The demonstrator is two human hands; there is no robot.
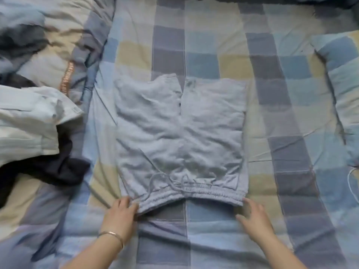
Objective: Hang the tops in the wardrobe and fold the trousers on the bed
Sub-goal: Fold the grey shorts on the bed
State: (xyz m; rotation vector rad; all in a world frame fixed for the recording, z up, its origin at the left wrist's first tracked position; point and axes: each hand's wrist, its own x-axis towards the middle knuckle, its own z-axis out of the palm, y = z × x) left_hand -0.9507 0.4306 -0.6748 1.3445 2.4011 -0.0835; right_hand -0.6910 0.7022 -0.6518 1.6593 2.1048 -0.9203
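Your left hand [120,211] pinches the near-left corner of the waistband; your right hand [252,215] lies flat, fingers spread, at the near-right corner, touching or just short of it. Both are equally near, so either can lead. Beyond them the grey trousers [179,129] lie at mid-frame on the checked bed [291,133], legs apparently doubled back, running straight away from you with the waistband across. Count one pair of trousers and two hands. At far left sits a heap: one pale garment [29,121] and one dark garment [56,166].
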